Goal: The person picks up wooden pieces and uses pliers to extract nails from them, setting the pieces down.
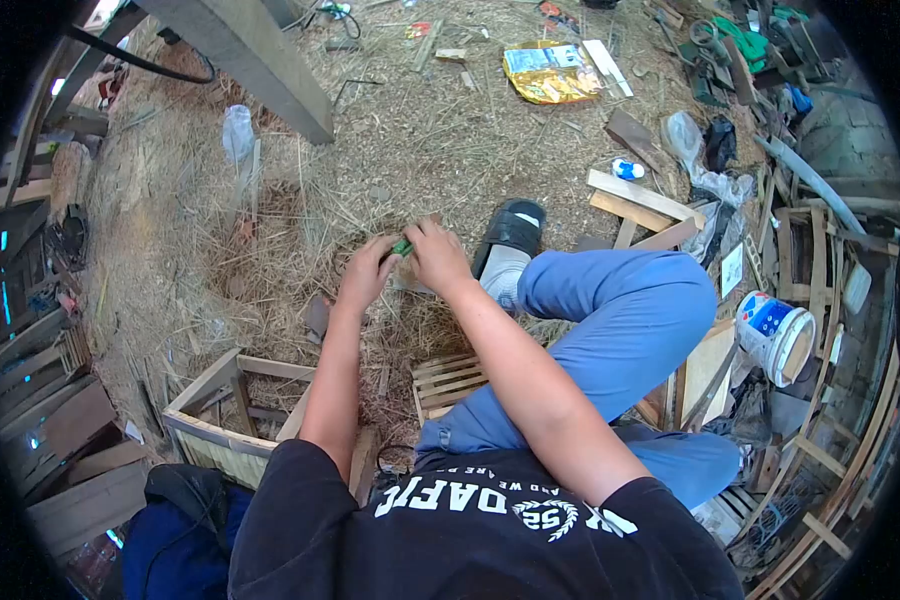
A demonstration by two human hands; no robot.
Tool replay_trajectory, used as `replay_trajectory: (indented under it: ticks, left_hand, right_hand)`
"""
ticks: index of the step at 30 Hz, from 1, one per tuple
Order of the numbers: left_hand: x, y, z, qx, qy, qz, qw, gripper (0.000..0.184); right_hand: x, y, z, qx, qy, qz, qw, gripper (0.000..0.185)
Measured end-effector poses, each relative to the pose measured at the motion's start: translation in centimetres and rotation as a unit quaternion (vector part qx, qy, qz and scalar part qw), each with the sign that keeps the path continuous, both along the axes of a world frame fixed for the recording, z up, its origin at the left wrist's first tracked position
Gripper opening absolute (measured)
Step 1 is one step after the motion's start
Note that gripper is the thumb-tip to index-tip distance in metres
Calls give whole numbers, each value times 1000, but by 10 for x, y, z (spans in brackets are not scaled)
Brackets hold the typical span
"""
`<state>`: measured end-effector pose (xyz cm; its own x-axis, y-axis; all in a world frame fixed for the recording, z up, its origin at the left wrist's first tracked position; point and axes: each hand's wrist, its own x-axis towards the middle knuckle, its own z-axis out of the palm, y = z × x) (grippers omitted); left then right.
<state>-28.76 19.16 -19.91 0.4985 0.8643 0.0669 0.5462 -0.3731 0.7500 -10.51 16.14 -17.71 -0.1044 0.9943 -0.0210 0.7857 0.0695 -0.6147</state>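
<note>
A small green object [402,247] sits between my two hands, low over the straw-strewn ground; its kind is too small to make out. My left hand [367,268] has its fingers closed around the left end of it. From the other side my right hand [437,254] grips it too, fingers bent over the top and hiding much of it. Beside my right hand is my foot in a black sandal [513,232] and a light sock. Loose straw [300,240] lies all around below both hands.
At the left stands a wooden crate frame [220,430], with a slatted wooden piece [448,383] near my leg. A white and blue bucket [773,335] leans at the right. Farther off are a gold plastic packet [552,75], wood strips [645,205] and a thick post [255,60].
</note>
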Motion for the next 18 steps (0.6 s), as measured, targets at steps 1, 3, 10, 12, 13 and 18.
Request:
replay_trajectory:
  ticks: [1,3,10,12,13,18]
  left_hand:
    - [4,1,6,5,0,-6,1000,32]
    - [13,4,24,-164,40,1,986,37]
    - [42,35,75,43,28,-68,996,41]
    - [68,30,106,15,-38,99,994,38]
    - [81,30,101,21,-42,92,995,38]
    - [174,23,130,-199,-350,61,913,45]
  right_hand:
    - [6,0,4,-30,-38,2,999,36]
    - [19,-5,8,-57,-76,-4,995,31]
    - [60,-12,48,-71,-52,-51,995,10]
    - [78,-15,61,-28,-34,-144,989,16]
    - [89,-15,72,-21,-35,-151,988,16]
    - [152,-29,153,32,262,-312,913,26]
